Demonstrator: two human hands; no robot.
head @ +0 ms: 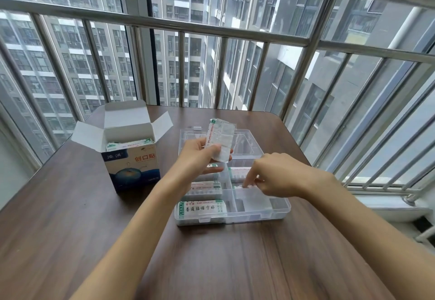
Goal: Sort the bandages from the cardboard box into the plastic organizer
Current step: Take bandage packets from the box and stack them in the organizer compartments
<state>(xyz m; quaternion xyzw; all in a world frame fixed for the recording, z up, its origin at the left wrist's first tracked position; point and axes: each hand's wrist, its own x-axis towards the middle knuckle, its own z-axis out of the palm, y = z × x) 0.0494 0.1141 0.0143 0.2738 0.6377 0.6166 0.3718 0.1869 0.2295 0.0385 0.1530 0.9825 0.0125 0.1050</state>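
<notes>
The clear plastic organizer [280, 209] lies open on the wooden table, with bandage packs [202, 208] in its left compartments and one [240, 172] in a right one. My left hand [200, 156] holds a small stack of wrapped bandages [220, 138] upright above the organizer's back half. My right hand [277, 176] reaches down into a right-hand compartment, its fingertips on a bandage [247, 185] there. The open cardboard box [131, 158] stands to the left, more bandages [129, 145] showing at its top.
The brown table [70, 229] ends at a metal railing [211, 26] and windows just behind the box and organizer. The organizer's lid [244, 142] lies flat behind it. A white ledge [388, 205] runs off the table's right edge.
</notes>
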